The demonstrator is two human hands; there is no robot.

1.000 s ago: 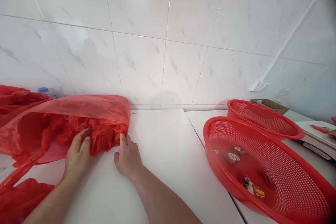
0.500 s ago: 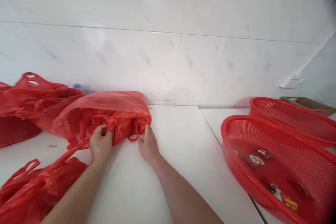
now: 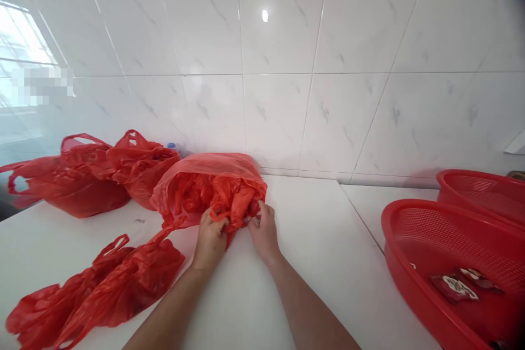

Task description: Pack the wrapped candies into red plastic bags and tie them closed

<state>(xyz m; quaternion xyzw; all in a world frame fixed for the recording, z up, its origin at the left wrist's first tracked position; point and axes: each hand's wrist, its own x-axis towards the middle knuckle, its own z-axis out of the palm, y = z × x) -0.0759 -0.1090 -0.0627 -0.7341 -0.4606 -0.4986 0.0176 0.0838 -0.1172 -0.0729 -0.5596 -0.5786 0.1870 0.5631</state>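
Observation:
A large red plastic bag (image 3: 223,161) lies on its side against the wall, its mouth facing me. Crumpled red plastic bags (image 3: 197,188) fill it. My left hand (image 3: 211,238) is closed on a bunched red plastic bag at the lower edge of the mouth. At the mouth's right corner, my right hand (image 3: 264,229) pinches red plastic between thumb and fingers; its fingertips are partly hidden. Some loose red plastic bags (image 3: 135,284) lie bunched to the left of my left forearm, one strand reaching toward the large bag.
Filled red carrier bags (image 3: 86,186) stand at the back left, with a blue-capped bottle (image 3: 172,146) partly hidden behind. On the right are a red basket (image 3: 400,251) holding small wrapped packets (image 3: 455,287) and a second red basket (image 3: 476,183). A tiled wall (image 3: 283,115) closes off the white table (image 3: 315,262).
The view has turned left, showing a window and more of the filled bags. Both hands stay at the large bag's mouth, where the plastic between them now hangs lower, toward me.

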